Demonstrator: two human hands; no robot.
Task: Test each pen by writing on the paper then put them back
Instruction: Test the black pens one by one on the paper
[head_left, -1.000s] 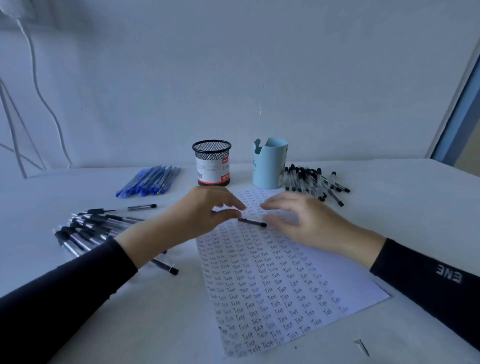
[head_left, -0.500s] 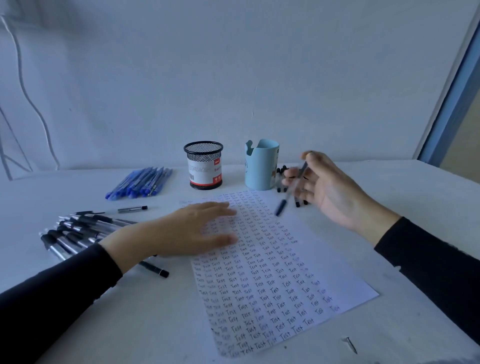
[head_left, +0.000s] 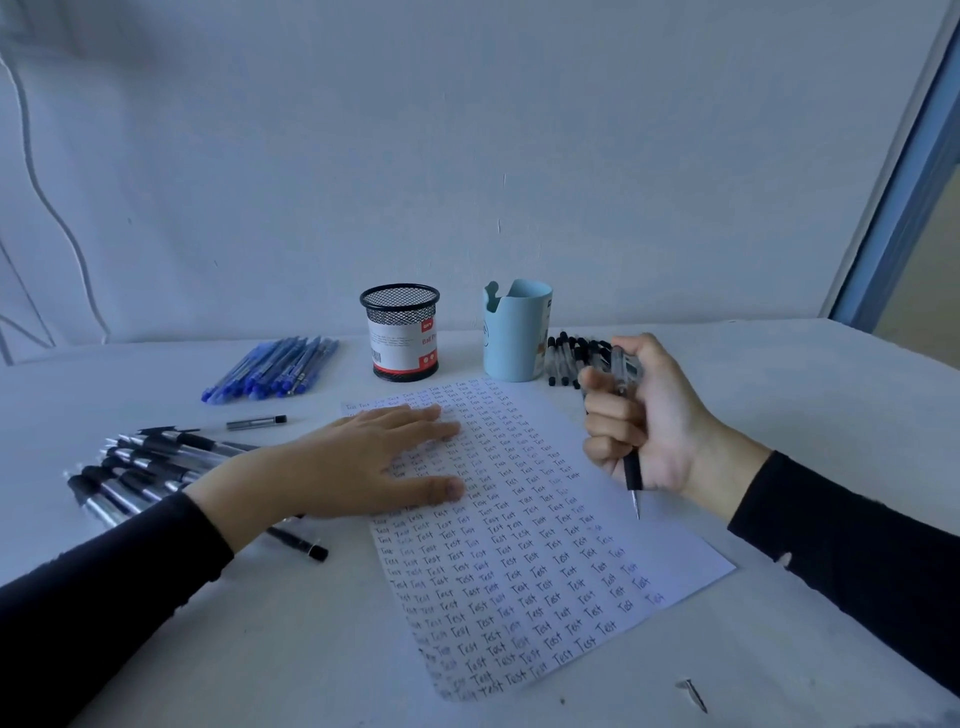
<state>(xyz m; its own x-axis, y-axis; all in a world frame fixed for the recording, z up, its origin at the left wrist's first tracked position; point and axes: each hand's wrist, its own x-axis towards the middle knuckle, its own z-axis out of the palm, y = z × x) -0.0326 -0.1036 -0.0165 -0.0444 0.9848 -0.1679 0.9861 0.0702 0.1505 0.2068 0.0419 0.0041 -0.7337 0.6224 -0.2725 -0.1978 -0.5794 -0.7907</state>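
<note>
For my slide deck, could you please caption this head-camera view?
Right hand grips a pen tip-down over the Test-covered paper while the left hand lies flat on it.

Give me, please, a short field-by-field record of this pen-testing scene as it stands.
left hand: flat on the paper
right hand: fingers curled round a pen, tip pointing down
paper: nearly filled with rows of "Test"
holders: black mesh cup, light blue cup, behind the paper
loose pens: blue pens and dark pen pile at left; black-capped pens by the light blue cup
</note>
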